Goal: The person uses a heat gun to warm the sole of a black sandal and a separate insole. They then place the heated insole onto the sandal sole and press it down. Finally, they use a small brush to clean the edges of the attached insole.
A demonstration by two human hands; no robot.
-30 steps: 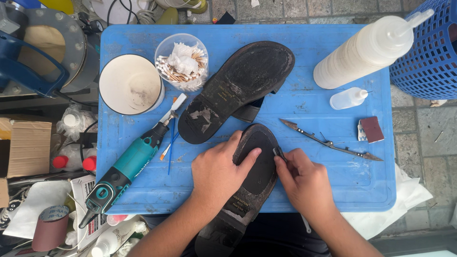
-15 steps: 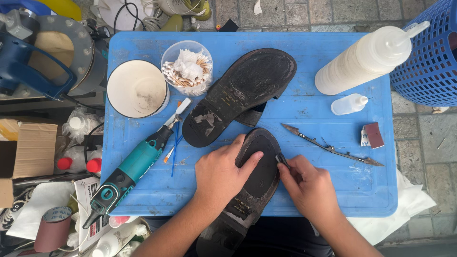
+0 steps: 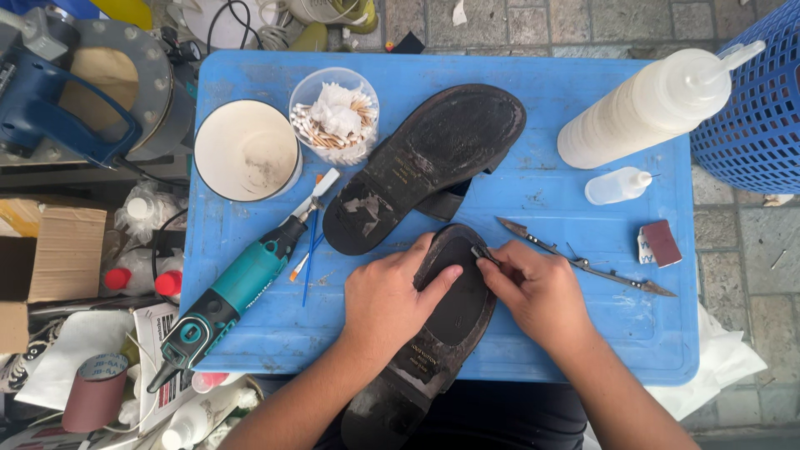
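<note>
Both forearms come in bare from the lower edge of the frame, no sleeves, gloves, watch or rings showing on the left hand (image 3: 387, 304) or the right hand (image 3: 542, 296), with short plain fingernails on the fingers.
</note>
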